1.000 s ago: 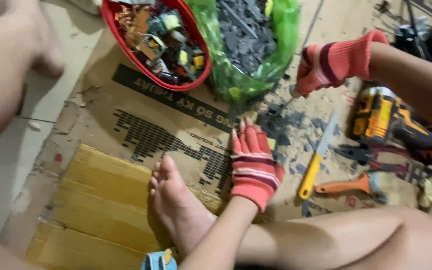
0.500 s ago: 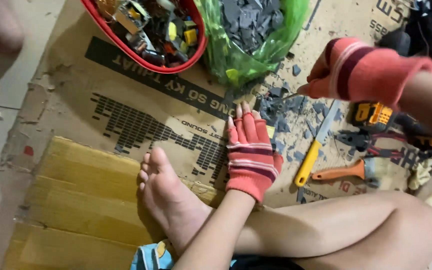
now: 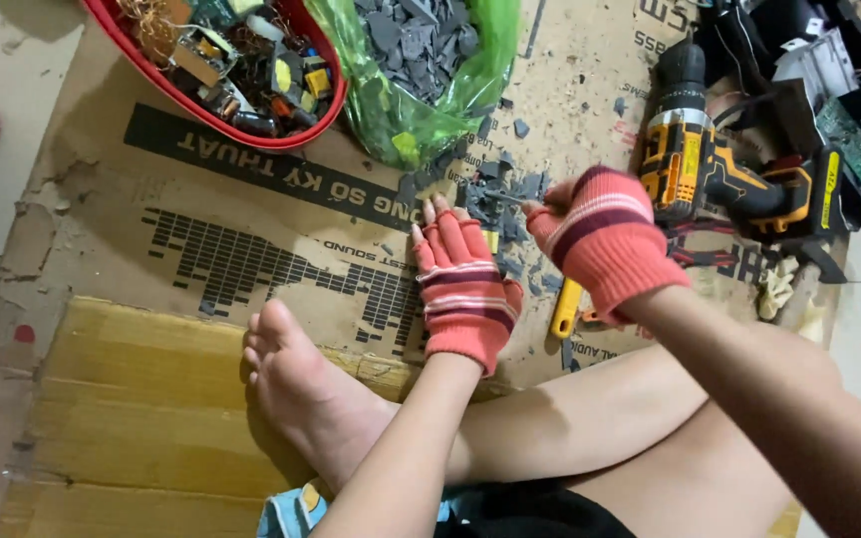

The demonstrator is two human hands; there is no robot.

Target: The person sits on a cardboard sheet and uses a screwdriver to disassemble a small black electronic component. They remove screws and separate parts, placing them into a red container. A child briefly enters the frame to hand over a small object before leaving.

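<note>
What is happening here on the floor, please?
A person sits on cardboard wearing fingerless striped gloves. The left hand lies flat by a pile of grey fragments. The right hand holds a thin metal tool over them. A cordless drill, a red basket of parts and a green bag lie around.
</note>
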